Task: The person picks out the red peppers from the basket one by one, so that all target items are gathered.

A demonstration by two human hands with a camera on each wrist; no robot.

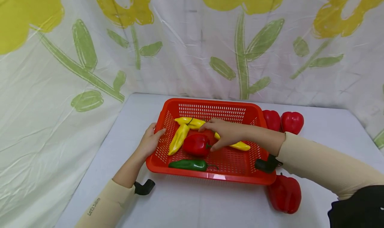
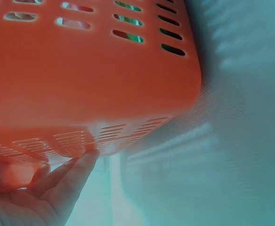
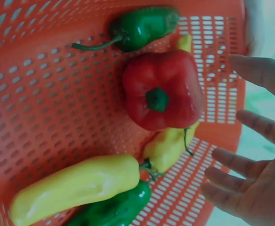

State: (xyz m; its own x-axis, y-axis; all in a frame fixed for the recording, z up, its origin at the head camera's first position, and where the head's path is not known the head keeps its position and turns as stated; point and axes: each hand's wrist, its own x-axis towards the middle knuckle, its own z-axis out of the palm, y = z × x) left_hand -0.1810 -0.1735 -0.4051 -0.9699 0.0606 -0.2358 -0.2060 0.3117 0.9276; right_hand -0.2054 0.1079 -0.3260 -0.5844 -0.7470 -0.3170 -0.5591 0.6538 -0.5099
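My left hand (image 1: 149, 141) grips the left rim of a red perforated plastic basket (image 1: 210, 176), thumb over the edge; in the left wrist view its fingers (image 2: 83, 165) lie against the outer wall. Spread fingers on my right hand (image 1: 226, 131) reach over the basket's middle, close to a red bell pepper (image 1: 196, 144). The right wrist view shows them apart from that pepper (image 3: 163, 89), holding nothing. Around it in the basket lie yellow peppers (image 1: 179, 139) and a long green pepper (image 1: 188, 165) along the front wall. Another green pepper (image 3: 118, 207) shows beside a yellow one in the right wrist view.
Two red bell peppers (image 1: 292, 122) stand on the white table (image 1: 192, 201) just beyond the basket's right back corner. Another red bell pepper (image 1: 285, 194) sits by its right front corner, under the right forearm. A flower-printed curtain (image 1: 186, 64) hangs behind the table.
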